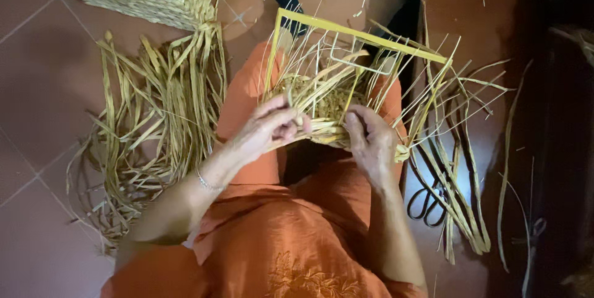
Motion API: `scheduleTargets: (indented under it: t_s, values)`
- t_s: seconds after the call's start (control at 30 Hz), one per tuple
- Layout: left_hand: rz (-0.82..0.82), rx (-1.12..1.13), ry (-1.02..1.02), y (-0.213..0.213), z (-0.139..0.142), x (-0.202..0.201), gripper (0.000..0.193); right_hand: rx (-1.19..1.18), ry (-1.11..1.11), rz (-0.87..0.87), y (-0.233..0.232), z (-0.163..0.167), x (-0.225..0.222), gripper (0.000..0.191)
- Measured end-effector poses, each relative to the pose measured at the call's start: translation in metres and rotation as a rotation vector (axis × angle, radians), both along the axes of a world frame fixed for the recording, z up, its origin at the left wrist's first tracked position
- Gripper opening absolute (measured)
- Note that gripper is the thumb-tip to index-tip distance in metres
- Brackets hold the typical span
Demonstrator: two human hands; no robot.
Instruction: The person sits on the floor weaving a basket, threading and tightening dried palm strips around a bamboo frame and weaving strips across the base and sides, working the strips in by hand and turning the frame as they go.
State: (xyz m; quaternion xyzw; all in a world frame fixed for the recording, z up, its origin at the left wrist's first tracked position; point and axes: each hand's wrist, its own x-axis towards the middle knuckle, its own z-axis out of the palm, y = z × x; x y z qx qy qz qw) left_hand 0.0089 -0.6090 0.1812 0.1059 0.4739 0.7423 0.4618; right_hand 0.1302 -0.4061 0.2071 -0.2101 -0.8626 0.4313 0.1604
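The yellow frame [346, 32] rests on the person's lap, and a half-woven basket [325, 103] sits inside it. The left hand [269, 128] pinches a flat straw strand [318, 126] at the near edge of the frame, grip closed on it. The right hand [370, 137] presses the weave beside it, fingers curled on the straw. This looks like the weaving step. The next move calls for tucking the strand tight. Loose straw [154, 125] lies left of the frame, black scissors [427, 202] to its right.

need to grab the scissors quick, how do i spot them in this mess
Look at the tiled floor on the person's right side, beside the orange-clad knee. Under the trailing straw strands lie the scissors: dark looped handles, the only black metal thing among pale fibres.
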Motion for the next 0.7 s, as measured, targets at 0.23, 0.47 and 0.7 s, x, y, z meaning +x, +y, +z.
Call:
scheduleTargets:
  t_s: [0.23,0.47,0.7]
  values:
    - [-0.14,-0.261,0.475,0.002,-0.003,0.026,0.017,0.073,-0.149,-0.016,-0.015,-0.003,-0.015,0.03]
    - [-0.048,-0.194,0.545,-0.01,0.004,0.062,0.027,-0.017,0.05,0.017,-0.016,-0.021,-0.012,0.025]
    - [0.261,0.249,0.007,-0.033,-0.003,0.019,0.025,0.028,-0.021,0.031,-0.008,-0.015,-0.009,0.032]
